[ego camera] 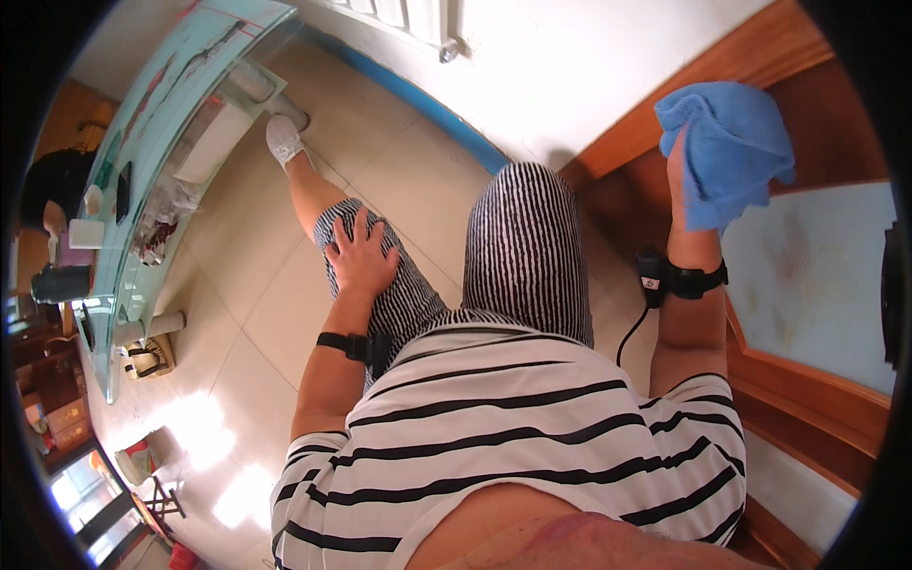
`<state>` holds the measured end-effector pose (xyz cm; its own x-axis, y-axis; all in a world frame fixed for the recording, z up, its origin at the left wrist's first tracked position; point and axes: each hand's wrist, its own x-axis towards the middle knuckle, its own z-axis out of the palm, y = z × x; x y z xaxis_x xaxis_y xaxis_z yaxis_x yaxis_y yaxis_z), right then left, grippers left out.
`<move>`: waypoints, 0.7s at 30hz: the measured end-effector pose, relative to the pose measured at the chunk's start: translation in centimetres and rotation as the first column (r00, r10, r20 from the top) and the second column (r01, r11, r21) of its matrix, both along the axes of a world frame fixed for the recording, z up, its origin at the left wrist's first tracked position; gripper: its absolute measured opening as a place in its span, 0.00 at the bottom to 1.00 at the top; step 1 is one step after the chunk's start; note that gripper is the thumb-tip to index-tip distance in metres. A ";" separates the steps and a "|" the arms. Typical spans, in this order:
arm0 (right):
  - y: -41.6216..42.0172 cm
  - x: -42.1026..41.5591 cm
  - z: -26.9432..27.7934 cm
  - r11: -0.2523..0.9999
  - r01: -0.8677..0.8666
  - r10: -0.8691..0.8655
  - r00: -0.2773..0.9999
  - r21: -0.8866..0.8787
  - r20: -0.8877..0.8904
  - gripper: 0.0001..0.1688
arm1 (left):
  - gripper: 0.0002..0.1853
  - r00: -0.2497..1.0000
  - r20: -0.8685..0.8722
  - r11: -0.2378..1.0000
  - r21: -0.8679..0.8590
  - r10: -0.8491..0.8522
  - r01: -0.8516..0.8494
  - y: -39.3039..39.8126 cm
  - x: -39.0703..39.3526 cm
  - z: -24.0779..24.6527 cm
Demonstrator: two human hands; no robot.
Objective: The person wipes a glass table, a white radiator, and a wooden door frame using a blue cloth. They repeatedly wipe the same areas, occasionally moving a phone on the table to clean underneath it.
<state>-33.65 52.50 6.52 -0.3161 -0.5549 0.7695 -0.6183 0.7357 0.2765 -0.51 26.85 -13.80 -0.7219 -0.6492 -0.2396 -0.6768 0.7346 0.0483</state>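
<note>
A bunched blue cloth (741, 153) covers most of my right hand (678, 167), which is raised at the upper right against brown wooden furniture (819, 121). The fingers are hidden by the cloth, and the wrist wears a black strap with a small device (652, 274) and a cable. On my knee in striped trousers (406, 285), my left hand (362, 253) lies flat with its fingers spread; it holds nothing. A black strap (345, 343) circles that forearm too.
A glass table (135, 178) with a phone (124, 192) and a white box (85, 234) stands at the left. Someone in dark clothing (53, 185) is beyond it. A radiator (406, 18) hangs on the wall. A woven bag (149, 356) and a folding stool (164, 499) are on the floor.
</note>
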 end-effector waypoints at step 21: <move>10.8 -12.9 -4.2 0.762 0.587 -0.384 0.750 0.273 -0.539 0.24 | 0.31 0.981 -0.126 0.989 -0.044 -0.148 0.144 -0.4 0.0 5.6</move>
